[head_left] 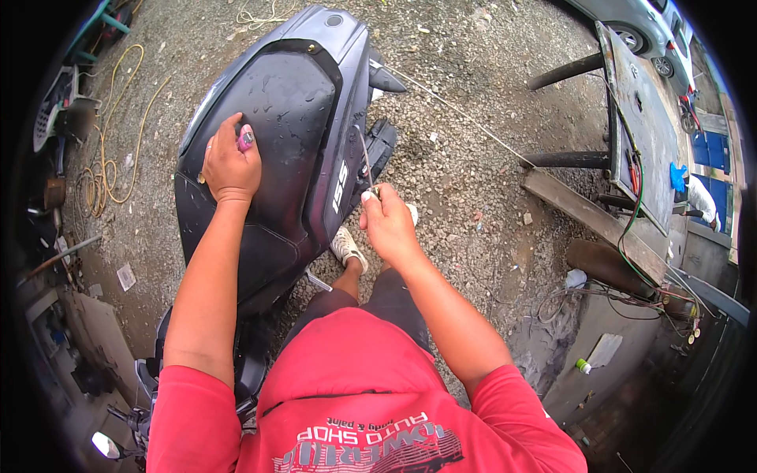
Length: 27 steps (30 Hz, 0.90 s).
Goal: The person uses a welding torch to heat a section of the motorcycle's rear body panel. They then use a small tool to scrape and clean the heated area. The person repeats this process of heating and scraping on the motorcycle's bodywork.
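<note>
Motorcycle seat (296,87), black and beaded with water, is placed directly beneath the left hand (231,169), by which its left part is covered. The fingers of that hand are loosely bent; a pink piece (246,138) is seen at the thumb, but whether it is worn or gripped cannot be told. To the right of the seat, a thin metal rod (363,150) is pinched between the thumb and bent fingers of the right hand (390,225). Its far end is pointed forward, close beside the dark side panel (337,169); whether the panel is touched cannot be told. Below the panel, a white shoe (348,250) is planted on the gravel (465,110). Farther out, a yellow hose (102,177) is looped on the left. On the right, a wooden plank (591,225) is propped near a gray-topped table (643,126), beyond which a car (635,20) is parked.
</note>
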Motion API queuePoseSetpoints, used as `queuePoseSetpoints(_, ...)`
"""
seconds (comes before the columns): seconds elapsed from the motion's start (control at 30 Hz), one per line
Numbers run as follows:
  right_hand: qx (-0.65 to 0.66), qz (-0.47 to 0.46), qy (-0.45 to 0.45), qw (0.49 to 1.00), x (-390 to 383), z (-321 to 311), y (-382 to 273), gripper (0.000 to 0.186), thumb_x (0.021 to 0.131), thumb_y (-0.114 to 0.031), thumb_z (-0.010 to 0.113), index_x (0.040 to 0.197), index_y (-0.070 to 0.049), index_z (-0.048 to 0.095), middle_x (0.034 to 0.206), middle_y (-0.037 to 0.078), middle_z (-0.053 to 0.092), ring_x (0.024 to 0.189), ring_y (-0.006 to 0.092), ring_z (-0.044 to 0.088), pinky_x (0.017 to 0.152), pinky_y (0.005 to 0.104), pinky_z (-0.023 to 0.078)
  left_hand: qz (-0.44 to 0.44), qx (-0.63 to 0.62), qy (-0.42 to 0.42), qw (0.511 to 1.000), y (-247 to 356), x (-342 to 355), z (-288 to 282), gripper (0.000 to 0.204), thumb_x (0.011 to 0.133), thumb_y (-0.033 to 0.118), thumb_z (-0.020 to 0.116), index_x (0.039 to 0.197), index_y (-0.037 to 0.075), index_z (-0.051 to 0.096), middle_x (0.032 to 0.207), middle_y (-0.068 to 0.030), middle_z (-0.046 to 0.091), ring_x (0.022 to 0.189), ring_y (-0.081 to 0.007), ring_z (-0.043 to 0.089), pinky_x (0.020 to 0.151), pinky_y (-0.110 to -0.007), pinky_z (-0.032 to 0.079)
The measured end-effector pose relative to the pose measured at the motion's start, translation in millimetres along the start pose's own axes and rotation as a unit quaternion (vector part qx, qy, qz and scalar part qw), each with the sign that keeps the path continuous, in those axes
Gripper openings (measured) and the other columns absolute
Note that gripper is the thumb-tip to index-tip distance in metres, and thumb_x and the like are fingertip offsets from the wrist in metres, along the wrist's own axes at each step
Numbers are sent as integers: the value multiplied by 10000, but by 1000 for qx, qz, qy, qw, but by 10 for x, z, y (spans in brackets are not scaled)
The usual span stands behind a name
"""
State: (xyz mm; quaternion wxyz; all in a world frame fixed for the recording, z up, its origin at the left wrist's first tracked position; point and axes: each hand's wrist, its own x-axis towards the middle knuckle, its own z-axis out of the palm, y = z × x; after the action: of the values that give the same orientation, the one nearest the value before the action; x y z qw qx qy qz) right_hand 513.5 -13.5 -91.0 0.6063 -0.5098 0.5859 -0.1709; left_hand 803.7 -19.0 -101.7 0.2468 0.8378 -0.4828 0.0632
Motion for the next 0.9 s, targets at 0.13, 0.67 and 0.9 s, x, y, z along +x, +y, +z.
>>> queuePoseSetpoints(0.13, -93, -76, 71, 990, -30, 22, 236, 177, 1090, -200, 559, 1105, -25, 582, 694, 75, 656, 616, 182, 639, 592, 375, 500, 16, -7, 5, 1000, 18, 7, -2, 307, 1014, 276, 644, 1287, 139, 682, 1103, -117, 758, 1047, -331, 706, 978, -453, 530)
queuePoseSetpoints(0.67, -141, -80, 86, 983, 67, 110, 267, 181, 1075, -191, 580, 1091, -11, 575, 671, 149, 670, 620, 308, 693, 610, 447, 520, 11, -7, 6, 1000, -7, -2, 22, 308, 1008, 270, 661, 1285, 138, 685, 1118, -98, 760, 1028, -321, 704, 966, -439, 533)
queuePoseSetpoints(0.9, -248, -38, 74, 965, 10, 94, 42, 233, 1078, -218, 565, 1135, 7, 542, 829, 306, 703, 832, 531, 696, 753, 601, 520, 13, -13, 9, 1000, -50, -6, 36, 307, 1010, 273, 661, 1285, 140, 686, 1128, -100, 761, 1036, -328, 702, 958, -445, 535)
